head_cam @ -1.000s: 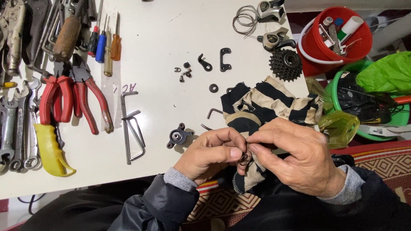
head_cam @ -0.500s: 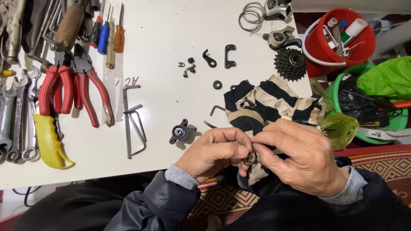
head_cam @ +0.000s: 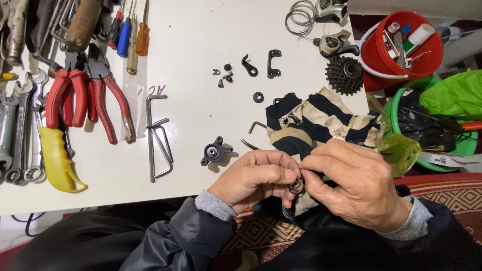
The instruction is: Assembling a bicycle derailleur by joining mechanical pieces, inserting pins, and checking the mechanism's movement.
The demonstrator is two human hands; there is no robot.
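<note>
Both hands point(head_cam: 311, 183) pinch ring point(head_cam: 296, 187) upright.

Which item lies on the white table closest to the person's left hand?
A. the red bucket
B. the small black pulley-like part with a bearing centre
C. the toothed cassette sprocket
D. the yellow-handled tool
B: the small black pulley-like part lies on the white table just beyond the left hand, while the cassette sprocket, yellow-handled tool and red bucket sit much farther off.
</note>
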